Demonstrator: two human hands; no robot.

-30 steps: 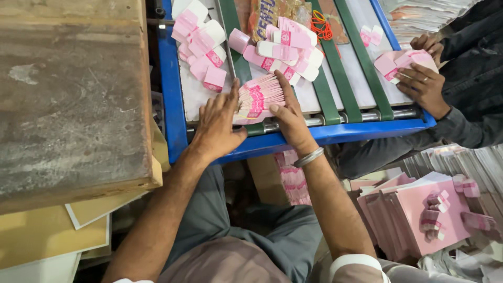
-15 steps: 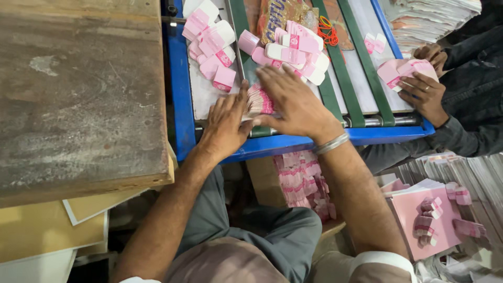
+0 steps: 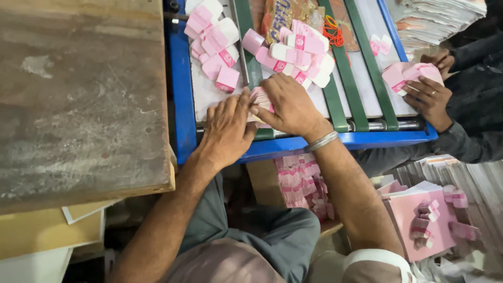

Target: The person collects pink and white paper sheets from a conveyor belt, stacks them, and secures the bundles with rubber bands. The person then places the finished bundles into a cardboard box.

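So, far left there's a big worn wooden slab [image 3: 78,94], and right next to it the blue frame [image 3: 181,89] of a conveyor table with green belts [image 3: 356,68]. The left hand [image 3: 226,131] lies palm down at the near end of the table, fingers stretched and close together, fingertips pushing against the left side of a small stack of pink and white cartons [image 3: 260,99]. The right hand [image 3: 288,107] has a metal bangle [image 3: 320,141] at the wrist and cups over the stack from the right, fingers curled round it. So the stack is squeezed between both hands, mostly covered, sitting on the white bed just inside the blue edge. Loose flat cartons [image 3: 215,42] are scattered further up the belt, more in a pile [image 3: 301,52] above the right hand. Far right, another person's hand [image 3: 430,99] rests on its own bunch of pink cartons [image 3: 403,76]. Below the table there's a box of more pink packs [image 3: 301,181].
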